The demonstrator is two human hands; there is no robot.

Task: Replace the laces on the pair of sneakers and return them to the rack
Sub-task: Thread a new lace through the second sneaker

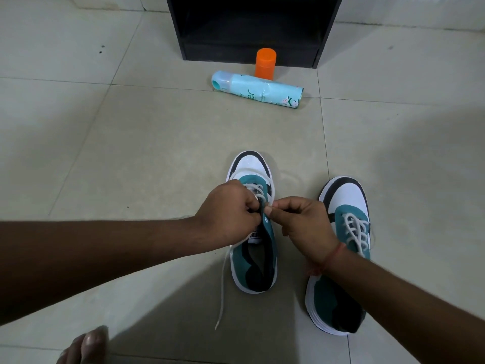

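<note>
Head view: left hand (228,214) and right hand (301,224) pinch the white lace (223,285) at the teal-and-white sneaker (256,261) eyelets, seemingly threading it.

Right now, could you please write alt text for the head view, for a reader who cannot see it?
Both hands, the left hand and right hand, pinch a white lace at the eyelets of the left sneaker on a tiled floor. The right sneaker stands beside it, laced; further off, a blue spray can lies before a black rack.

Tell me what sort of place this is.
Probably a room in a home: pale tiled floor, a low black rack by the wall, and a spray can lying before it while hands lace a sneaker.
</note>
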